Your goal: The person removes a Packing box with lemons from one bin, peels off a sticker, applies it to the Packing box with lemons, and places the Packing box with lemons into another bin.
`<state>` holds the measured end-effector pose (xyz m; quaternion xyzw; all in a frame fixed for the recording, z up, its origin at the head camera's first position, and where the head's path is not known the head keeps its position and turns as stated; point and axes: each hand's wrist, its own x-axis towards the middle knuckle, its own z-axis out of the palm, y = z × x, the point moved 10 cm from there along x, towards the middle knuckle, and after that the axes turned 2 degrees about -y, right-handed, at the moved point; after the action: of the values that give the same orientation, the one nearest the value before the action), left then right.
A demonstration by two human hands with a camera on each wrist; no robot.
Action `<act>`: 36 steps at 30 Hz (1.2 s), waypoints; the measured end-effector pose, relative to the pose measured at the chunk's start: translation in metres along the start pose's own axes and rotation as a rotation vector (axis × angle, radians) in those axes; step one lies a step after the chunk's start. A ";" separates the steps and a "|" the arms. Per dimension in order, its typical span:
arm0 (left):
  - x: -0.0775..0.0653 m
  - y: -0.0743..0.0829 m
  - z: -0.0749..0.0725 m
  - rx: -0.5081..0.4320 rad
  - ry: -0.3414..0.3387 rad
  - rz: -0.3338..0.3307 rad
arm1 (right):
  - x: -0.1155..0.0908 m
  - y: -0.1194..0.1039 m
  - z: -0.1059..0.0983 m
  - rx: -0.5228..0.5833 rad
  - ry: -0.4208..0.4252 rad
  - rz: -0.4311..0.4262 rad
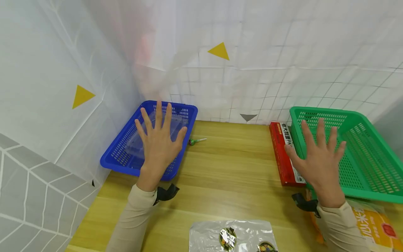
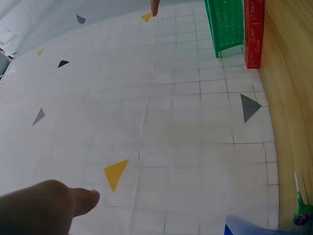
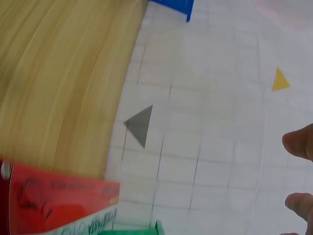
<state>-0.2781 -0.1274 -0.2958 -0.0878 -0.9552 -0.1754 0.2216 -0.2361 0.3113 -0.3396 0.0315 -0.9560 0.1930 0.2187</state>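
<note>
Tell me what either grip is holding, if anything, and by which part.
Nothing is held: the left grip and the right grip are both spread open and empty.

The left basket [image 1: 126,170] held a container [image 1: 133,144]. Rightward on the bench [image 1: 233,164] lay a lollipop [image 1: 192,142], a box [image 1: 281,154], then the right basket [image 1: 371,195].

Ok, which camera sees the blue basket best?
The head view: nearly all of the blue basket shows, though the left hand covers some. Both wrist views catch only a small piece at the edge.
</note>
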 end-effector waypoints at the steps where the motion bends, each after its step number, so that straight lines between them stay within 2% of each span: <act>1: -0.001 0.000 -0.001 -0.063 -0.009 0.006 | 0.001 -0.003 0.000 0.025 0.008 -0.010; 3: -0.003 -0.002 -0.004 -0.221 -0.030 0.017 | 0.002 -0.012 0.000 0.097 0.024 -0.032; 7: -0.011 -0.015 -0.010 -0.514 -0.066 -0.007 | 0.009 -0.037 0.002 0.271 0.025 -0.081; 13: -0.028 -0.042 -0.019 -0.836 -0.090 -0.107 | 0.027 -0.077 0.011 0.443 -0.064 -0.089; 15: -0.036 -0.051 -0.020 -0.912 -0.093 -0.157 | 0.032 -0.090 0.014 0.488 -0.087 -0.099; 19: -0.056 -0.070 -0.022 -0.958 -0.063 -0.267 | 0.042 -0.118 0.026 0.565 -0.144 -0.126; 22: -0.070 -0.087 -0.024 -0.952 0.006 -0.336 | 0.050 -0.136 0.038 0.610 -0.188 -0.146; 26: -0.088 -0.113 -0.029 -0.892 0.152 -0.416 | 0.058 -0.158 0.053 0.680 -0.250 -0.168; 30: -0.109 -0.138 -0.033 -0.768 0.332 -0.459 | 0.065 -0.178 0.070 0.749 -0.324 -0.165; 33: -0.125 -0.148 -0.034 -0.741 0.457 -0.467 | 0.070 -0.189 0.082 0.791 -0.377 -0.143; 36: -0.138 -0.154 -0.031 -0.724 0.549 -0.486 | 0.074 -0.198 0.092 0.812 -0.417 -0.128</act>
<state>-0.1816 -0.2940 -0.3779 0.1150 -0.7326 -0.5581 0.3723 -0.3114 0.0950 -0.3139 0.2115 -0.8228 0.5275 0.0033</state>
